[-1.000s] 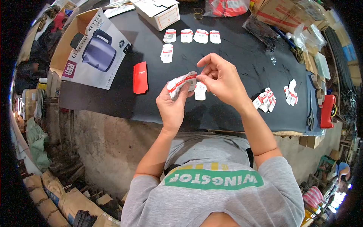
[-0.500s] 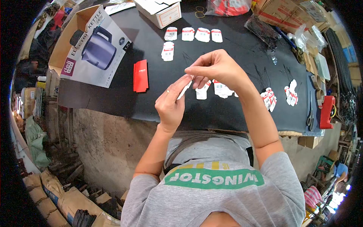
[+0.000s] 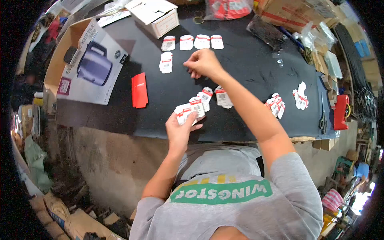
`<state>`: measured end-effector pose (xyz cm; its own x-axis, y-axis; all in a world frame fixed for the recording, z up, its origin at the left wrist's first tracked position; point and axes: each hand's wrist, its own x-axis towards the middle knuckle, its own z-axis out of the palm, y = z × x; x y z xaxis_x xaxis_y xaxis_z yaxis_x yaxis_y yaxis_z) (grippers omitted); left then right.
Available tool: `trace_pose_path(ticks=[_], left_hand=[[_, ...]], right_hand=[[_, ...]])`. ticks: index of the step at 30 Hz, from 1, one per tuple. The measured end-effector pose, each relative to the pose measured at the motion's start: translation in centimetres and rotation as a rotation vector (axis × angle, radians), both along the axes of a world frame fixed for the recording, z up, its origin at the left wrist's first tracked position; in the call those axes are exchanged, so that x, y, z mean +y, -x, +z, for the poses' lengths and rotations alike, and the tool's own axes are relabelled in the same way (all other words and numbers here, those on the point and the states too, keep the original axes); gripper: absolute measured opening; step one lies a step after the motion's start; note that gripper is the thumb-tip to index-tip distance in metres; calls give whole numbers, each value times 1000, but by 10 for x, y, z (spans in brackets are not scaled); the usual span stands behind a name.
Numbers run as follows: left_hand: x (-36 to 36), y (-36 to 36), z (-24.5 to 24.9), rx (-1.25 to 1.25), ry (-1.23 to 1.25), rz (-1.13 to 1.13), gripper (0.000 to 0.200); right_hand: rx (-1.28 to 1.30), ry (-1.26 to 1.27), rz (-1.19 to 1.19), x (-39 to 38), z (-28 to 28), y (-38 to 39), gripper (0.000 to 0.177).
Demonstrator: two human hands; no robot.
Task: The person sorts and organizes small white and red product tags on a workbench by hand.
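My left hand (image 3: pixel 179 131) grips a fanned bunch of white-and-red tags (image 3: pixel 185 113) with barcodes, low over the near side of the black tabletop. My right hand (image 3: pixel 205 64) is over the middle of the table, fingertips pinched together; what they hold, if anything, is too small to make out. Beside the right hand lies a stack of tags (image 3: pixel 166 63), with a row of similar stacks (image 3: pixel 202 41) behind it. More tags (image 3: pixel 206 97) lie just beyond the held bunch, and another pile (image 3: pixel 223 97) sits under my right forearm.
A red packet (image 3: pixel 139 91) and an electric kettle box (image 3: pixel 94 66) are on the left. At the back stands a white carton (image 3: pixel 160 20). Loose tag piles (image 3: pixel 276 106), scissors (image 3: pixel 323 117) and a red tape dispenser (image 3: pixel 341 113) lie to the right.
My hands have moved apart. The right has gone forward and left over the table; the left has lowered, turning its bunch of tags face up.
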<state>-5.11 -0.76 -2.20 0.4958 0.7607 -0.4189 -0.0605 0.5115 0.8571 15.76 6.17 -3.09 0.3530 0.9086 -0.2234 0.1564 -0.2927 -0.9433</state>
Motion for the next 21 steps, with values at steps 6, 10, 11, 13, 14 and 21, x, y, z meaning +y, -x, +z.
trace_pose_path(ticks=[6,10,11,13,14,21], left_hand=[[4,23,7,122,-118,3,34],[11,31,12,52,-176,69,33],[12,30,14,51,-180,74,33],[15,25,20,-17,-72,19,34],[16,21,20,-14,-71,30,34],[30,-2,18,-260,76,-122,33]], right_hand=[[-475,-213,-112,-6,13,-36,21],[-819,-119,-345,-8,3,-118,19],[-889,-71,-295,-14,0,-131,21],[-797,29,-189,-20,-3,-142,21],[-750,103,-171,-23,-4,-139,20],[-906,-229,-224,-29,-1,-125,10]])
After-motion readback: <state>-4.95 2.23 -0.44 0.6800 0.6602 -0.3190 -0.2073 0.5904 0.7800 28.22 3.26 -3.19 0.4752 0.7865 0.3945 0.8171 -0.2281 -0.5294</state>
